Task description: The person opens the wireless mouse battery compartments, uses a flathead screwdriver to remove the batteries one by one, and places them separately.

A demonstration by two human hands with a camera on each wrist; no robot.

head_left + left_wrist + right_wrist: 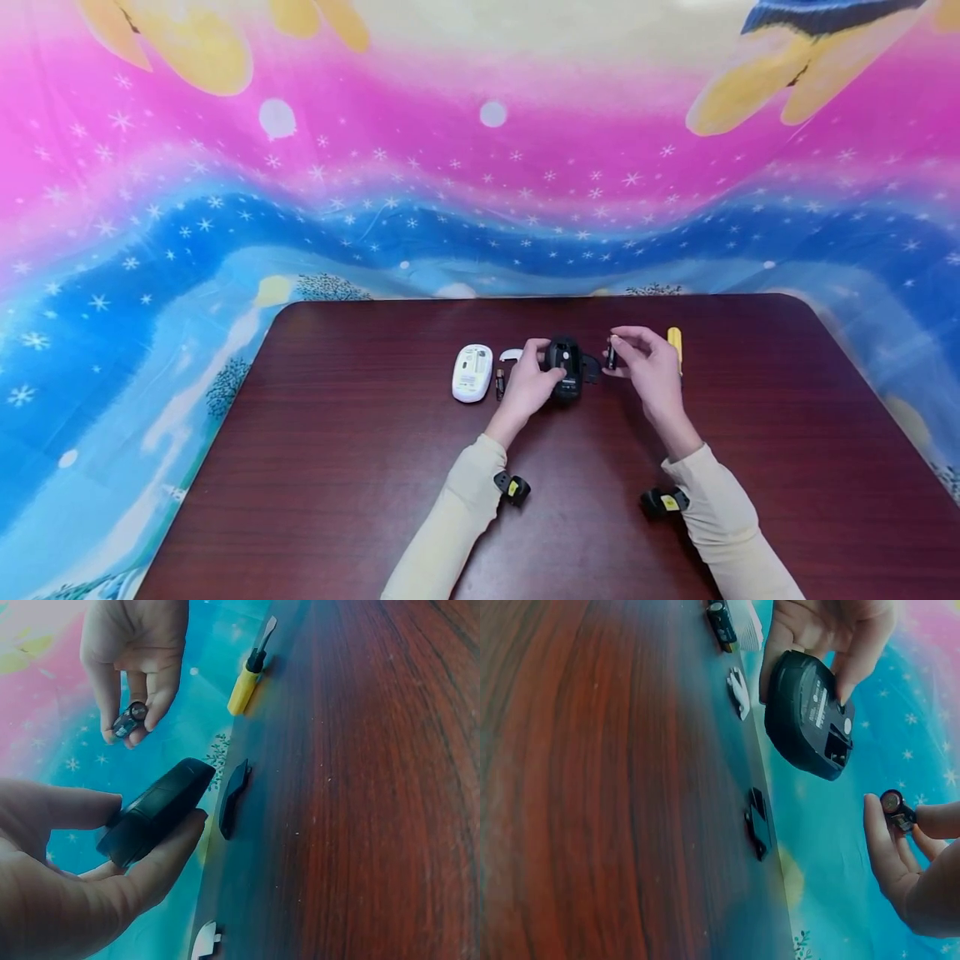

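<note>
Nearest the viewer, bare dark-red table (360,500) stretches from the near edge to the hands. At mid-table the left hand (527,385) grips a black mouse (565,367) lifted off the wood, underside up, its battery bay open and empty. Just right of it, the right hand (651,367) pinches a small dark battery (611,354) between thumb and fingertips. A black cover (757,823) lies flat between the hands. Left lie a second battery (499,383), a white cover (511,355) and a white mouse (472,372); a yellow screwdriver (676,343) lies right. Beyond, open table runs to the far edge.
</note>
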